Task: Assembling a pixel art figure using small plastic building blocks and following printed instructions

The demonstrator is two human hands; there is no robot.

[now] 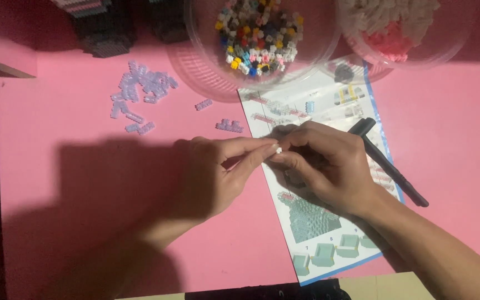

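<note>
While both hands meet over the pink bench (56, 194), a tiny white brick (278, 150) sits pinched between their fingertips, just above the left edge of the instruction sheet (329, 244). The left hand (212, 178) is nearly closed, its thumb and forefinger pressed on the brick; the right hand (329, 166) is curled tight, its fingertips nipping the same piece from the other side. Such a brick is likely very light, hard and smooth, so it could easily slip or flick away; holding it by its flat sides with the fingertips seems safest. It looks like a small pale block, mostly hidden by the fingers. Beyond the hands lie a black pen (390, 164), loose lilac bricks (140, 91), and two clear bowls, one holding mixed coloured bricks (259, 36), the other pale and pink bricks (393, 25).
</note>
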